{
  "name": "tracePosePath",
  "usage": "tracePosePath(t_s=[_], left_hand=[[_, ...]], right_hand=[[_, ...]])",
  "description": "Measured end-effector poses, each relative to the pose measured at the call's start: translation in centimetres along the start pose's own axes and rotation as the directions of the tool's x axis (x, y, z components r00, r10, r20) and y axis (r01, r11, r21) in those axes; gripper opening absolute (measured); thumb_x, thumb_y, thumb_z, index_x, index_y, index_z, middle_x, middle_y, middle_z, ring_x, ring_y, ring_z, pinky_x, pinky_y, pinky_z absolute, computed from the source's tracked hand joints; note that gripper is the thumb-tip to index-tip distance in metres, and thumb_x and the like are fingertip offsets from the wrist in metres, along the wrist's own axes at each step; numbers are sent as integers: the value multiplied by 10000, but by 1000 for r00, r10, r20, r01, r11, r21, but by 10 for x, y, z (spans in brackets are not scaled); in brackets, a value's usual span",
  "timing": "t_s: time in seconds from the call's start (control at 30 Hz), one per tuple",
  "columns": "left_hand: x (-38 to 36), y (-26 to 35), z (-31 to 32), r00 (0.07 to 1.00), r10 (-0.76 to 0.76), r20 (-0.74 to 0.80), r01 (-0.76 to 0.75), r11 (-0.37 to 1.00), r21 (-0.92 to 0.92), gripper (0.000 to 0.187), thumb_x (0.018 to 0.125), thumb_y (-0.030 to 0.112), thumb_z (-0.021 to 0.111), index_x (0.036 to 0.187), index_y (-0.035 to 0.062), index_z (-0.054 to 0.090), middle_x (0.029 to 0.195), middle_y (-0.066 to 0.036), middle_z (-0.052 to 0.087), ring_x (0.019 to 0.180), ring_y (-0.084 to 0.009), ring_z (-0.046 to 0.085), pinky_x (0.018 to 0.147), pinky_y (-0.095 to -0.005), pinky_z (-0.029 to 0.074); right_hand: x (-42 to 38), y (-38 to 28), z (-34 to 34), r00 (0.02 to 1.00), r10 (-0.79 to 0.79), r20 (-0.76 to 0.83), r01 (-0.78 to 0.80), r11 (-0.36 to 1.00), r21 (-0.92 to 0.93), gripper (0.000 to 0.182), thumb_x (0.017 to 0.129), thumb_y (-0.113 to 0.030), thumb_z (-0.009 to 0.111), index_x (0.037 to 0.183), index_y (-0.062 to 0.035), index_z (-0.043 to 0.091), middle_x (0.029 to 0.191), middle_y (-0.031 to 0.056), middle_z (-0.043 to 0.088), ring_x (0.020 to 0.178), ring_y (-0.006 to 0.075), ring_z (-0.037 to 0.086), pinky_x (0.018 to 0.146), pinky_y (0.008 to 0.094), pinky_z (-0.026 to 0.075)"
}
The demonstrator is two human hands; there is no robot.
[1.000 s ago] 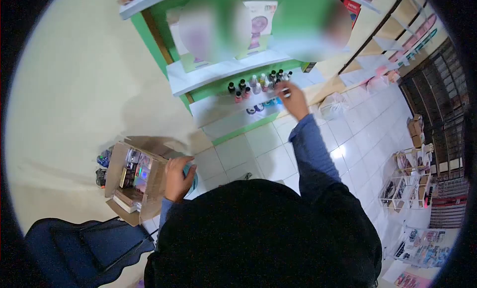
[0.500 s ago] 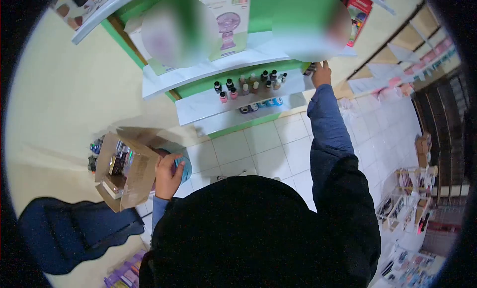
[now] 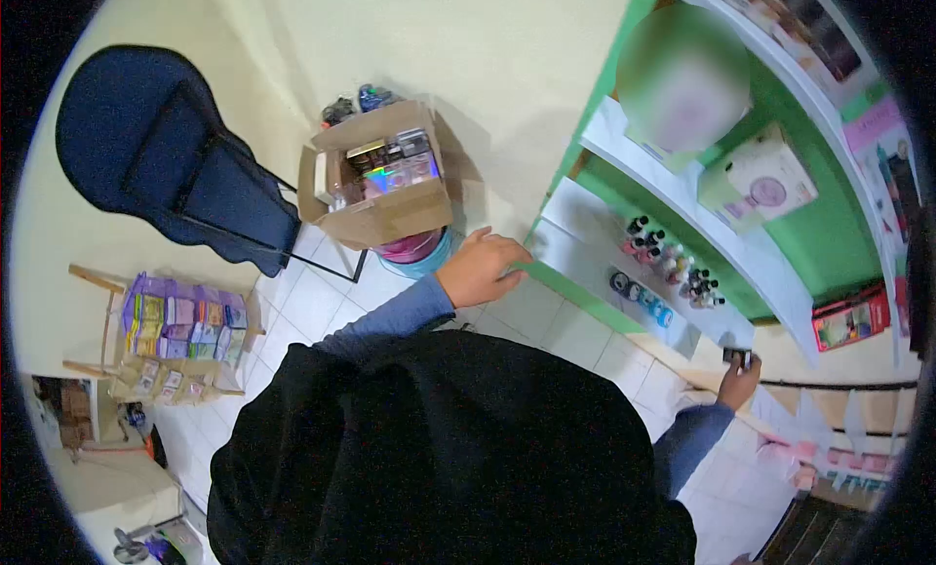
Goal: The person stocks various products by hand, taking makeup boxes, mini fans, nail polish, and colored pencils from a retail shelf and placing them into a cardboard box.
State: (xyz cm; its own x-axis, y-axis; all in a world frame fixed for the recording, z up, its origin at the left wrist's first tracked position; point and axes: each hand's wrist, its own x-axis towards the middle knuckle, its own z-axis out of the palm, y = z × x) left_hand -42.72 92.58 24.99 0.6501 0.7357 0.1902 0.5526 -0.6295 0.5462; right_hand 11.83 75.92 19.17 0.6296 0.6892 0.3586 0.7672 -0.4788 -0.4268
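Observation:
My left hand [image 3: 486,270] is in mid-air between the cardboard box and the low shelf, its fingers loosely bent and holding nothing. My right hand [image 3: 741,382], at the far end of the white shelf [image 3: 590,224], is closed on a small dark box [image 3: 737,356], too small to identify. Along that shelf stand several small bottles with black or white caps [image 3: 673,263]. Blue and dark round containers [image 3: 642,299] sit on the tier below. An open cardboard box [image 3: 395,214], full of small packaged goods [image 3: 395,163], rests on pink and blue round tubs [image 3: 414,253].
Higher up on the green unit are a mini fan box [image 3: 760,180] and a red package [image 3: 850,316]. A folded dark-blue chair [image 3: 175,155] leans against the left wall. Below it stands a rack of colourful packets [image 3: 185,321]. White floor tiles [image 3: 546,316] run between.
My view has turned left, so the cardboard box now appears nearer the middle. My left hand has come away from the tub beside the box. My right hand remains at the shelf's far end.

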Motion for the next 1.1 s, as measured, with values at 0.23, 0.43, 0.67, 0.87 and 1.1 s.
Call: tracePosePath(t_s=[0.23, 0.43, 0.67, 0.87, 1.1], left_hand=[[-2, -11, -14, 998, 51, -23, -56, 961, -271, 385, 789, 144, 641, 1145, 36, 542, 1060, -136, 592, 1006, -283, 557, 895, -367, 430], [-13, -31, -38, 992, 101, -74, -124, 867, -483, 453, 796, 177, 671, 1190, 25, 506, 1031, -141, 581, 944, -258, 563, 844, -366, 452], [-50, -87, -95, 979, -139, -149, 37, 841, -540, 421, 805, 135, 665, 1167, 14, 488, 958, -139, 550, 855, -257, 558, 743, -361, 462], [-79, -161, -104, 908, -319, -271, 101, 795, -598, 345, 832, 132, 637, 1122, 8, 498, 903, -135, 537, 786, -254, 555, 704, -360, 461], [-94, -219, -119, 782, -594, -189, 280, 605, -746, 265, 880, 156, 593, 1056, -29, 521, 847, -142, 591, 766, -198, 589, 655, -321, 474]], right_hand=[[-76, -192, -13, 980, -74, 185, -20, 887, 461, 349, 815, -172, 680, 1085, 3, 546, 966, 95, 589, 831, 155, 553, 720, 282, 464], [-103, -369, 32, 760, -523, 386, 115, 692, 712, 349, 804, -98, 674, 1111, -8, 535, 990, 84, 585, 936, 169, 571, 807, 293, 470], [-118, -520, 79, 576, -765, 287, 289, 519, 804, 319, 786, -83, 685, 1079, -23, 574, 946, 76, 598, 875, 157, 588, 746, 292, 482], [-145, -603, 121, 506, -818, 272, 226, 431, 874, 390, 746, -116, 721, 1101, -49, 574, 947, 109, 622, 800, 202, 598, 714, 311, 479], [-151, -642, 182, 343, -816, 466, 81, 520, 850, 371, 785, -32, 659, 1136, -29, 537, 1024, 98, 610, 945, 203, 601, 821, 323, 486]])
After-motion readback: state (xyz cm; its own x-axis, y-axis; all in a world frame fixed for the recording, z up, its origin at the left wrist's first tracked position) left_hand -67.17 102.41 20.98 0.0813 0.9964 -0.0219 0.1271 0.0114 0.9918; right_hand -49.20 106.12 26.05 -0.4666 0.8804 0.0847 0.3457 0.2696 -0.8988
